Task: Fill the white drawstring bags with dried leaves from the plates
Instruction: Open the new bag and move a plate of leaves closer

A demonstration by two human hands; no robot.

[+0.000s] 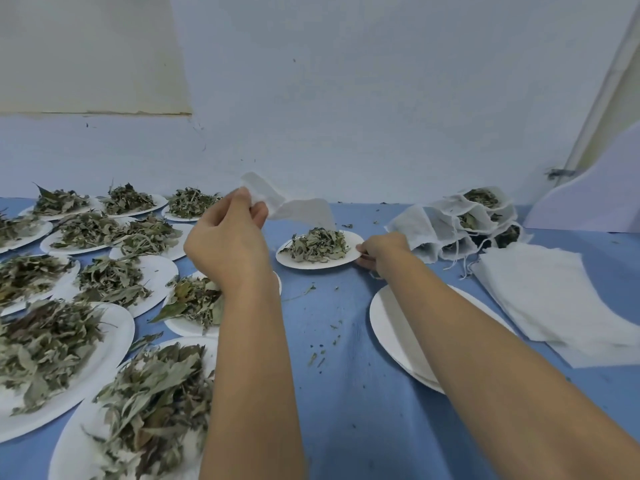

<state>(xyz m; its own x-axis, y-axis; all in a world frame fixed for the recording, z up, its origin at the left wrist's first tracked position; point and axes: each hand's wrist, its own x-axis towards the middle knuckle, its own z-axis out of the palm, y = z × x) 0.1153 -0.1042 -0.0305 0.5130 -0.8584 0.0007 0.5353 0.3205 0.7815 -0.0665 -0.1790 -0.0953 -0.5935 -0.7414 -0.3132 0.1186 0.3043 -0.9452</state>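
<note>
Item: empty drawstring bag (298,207), held up over mid-table, pinched at its top by the left hand (228,237).
Just below and beyond, a plate (294,263) of dried leaves (318,245) is gripped at its right rim by the right hand (377,249). Step judged: bag readied for filling; its mouth must next be opened. Filled bags (467,216) are piled far right.

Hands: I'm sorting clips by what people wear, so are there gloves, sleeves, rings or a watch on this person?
The left hand and right hand are ungloved. Both arms are without sleeves as far as the frame edge, and no watch or bracelet shows. No ring is visible on the left hand. The right hand's fingers are partly hidden, so a ring there cannot be ruled out.
</note>
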